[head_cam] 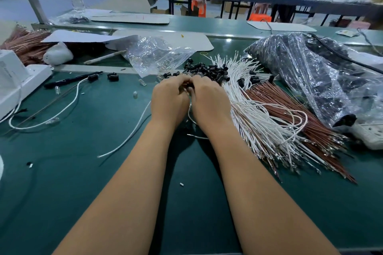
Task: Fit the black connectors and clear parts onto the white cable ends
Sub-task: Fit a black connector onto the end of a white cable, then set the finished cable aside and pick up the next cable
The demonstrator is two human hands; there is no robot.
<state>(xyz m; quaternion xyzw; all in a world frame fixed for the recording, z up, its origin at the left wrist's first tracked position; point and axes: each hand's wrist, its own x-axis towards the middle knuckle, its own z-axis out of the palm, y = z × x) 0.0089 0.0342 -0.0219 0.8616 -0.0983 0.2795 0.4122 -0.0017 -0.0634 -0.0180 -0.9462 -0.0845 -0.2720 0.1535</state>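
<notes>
- I'm seeing my left hand (167,97) and right hand (209,97) curling together around a white cable (189,115); exactly what each grip is pinching, I cannot tell.
- Black connectors (209,69) are lying heaped just beyond my knuckles on the surface (93,172).
- I'm risking a crooked fit, since my fingers are hiding the joint.

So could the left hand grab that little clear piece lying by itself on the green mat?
Probably yes. The clear piece lies alone on bare mat just left of the left hand, nothing between them. That hand would first have to let go of its work.

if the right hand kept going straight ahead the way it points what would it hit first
Most likely the pile of black connectors just beyond the right hand; depth is hard to judge from this one view.
</notes>
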